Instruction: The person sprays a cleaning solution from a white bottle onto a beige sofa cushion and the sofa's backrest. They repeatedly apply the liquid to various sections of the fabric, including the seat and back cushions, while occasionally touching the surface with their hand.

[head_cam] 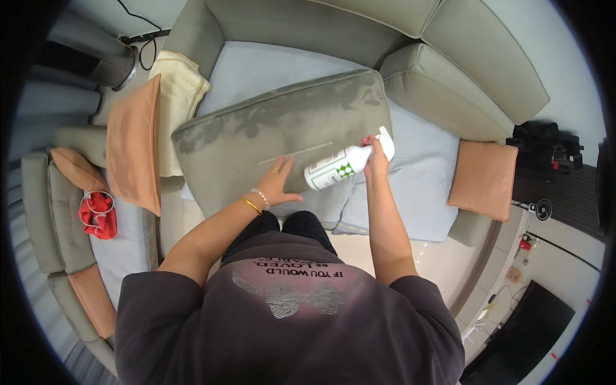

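Observation:
My right hand [378,159] grips a white trigger spray bottle [329,169] around its neck, just below the spray head. The bottle is tilted, its base towards the left, and its label bears green shapes and writing. Below both hands a grey-green sofa seat cushion [231,159] lies askew on the sofa, with darker patches along its far side. My left hand [280,184] is empty with fingers apart, over the cushion's near edge; whether it touches the fabric I cannot tell. A pale zigzag line [301,152] runs across the cushion near my left fingertips.
At the left are an orange cushion [137,144], a folded cream cloth [180,84] and a red item [98,216] on another sofa. Another orange cushion [483,180] sits at the right. A loose seat cushion [447,89] leans against the backrest. Far right stands a small fan [543,210].

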### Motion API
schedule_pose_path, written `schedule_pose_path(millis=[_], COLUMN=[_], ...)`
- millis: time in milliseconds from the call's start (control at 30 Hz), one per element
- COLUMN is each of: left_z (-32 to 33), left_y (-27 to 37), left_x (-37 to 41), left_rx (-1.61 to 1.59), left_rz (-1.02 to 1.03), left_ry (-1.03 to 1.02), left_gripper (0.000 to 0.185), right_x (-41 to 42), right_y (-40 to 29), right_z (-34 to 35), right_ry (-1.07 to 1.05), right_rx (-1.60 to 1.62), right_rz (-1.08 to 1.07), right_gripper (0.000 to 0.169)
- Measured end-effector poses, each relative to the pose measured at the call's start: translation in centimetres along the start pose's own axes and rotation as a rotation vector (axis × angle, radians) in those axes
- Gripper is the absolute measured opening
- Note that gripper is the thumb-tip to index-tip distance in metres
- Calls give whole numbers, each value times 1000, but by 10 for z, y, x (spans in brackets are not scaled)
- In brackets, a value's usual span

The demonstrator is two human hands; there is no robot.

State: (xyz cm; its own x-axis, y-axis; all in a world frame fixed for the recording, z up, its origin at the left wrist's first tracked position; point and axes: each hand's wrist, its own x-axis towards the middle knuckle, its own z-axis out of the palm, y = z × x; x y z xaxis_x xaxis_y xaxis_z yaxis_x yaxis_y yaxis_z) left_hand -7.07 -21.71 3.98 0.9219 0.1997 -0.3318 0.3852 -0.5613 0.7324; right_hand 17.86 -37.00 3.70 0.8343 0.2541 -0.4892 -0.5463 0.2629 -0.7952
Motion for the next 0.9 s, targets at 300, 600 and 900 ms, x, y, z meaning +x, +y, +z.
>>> schedule_pose_path(millis=[300, 600, 900], left_z=[16, 32, 33], left_y=[14, 8, -3], left_x=[25, 29, 22], left_rx=[90, 181, 367], left_rz=[3, -121, -119], left_ry=[18, -82, -160], left_gripper=[109, 102, 98], right_x=[74, 90, 95], right_y=[-3, -15, -6], right_z=[-22, -43, -64], right_ry=[4, 63, 77], right_rx=[-85, -99, -90], right_rz=[57, 167, 183], right_gripper=[15, 7, 11])
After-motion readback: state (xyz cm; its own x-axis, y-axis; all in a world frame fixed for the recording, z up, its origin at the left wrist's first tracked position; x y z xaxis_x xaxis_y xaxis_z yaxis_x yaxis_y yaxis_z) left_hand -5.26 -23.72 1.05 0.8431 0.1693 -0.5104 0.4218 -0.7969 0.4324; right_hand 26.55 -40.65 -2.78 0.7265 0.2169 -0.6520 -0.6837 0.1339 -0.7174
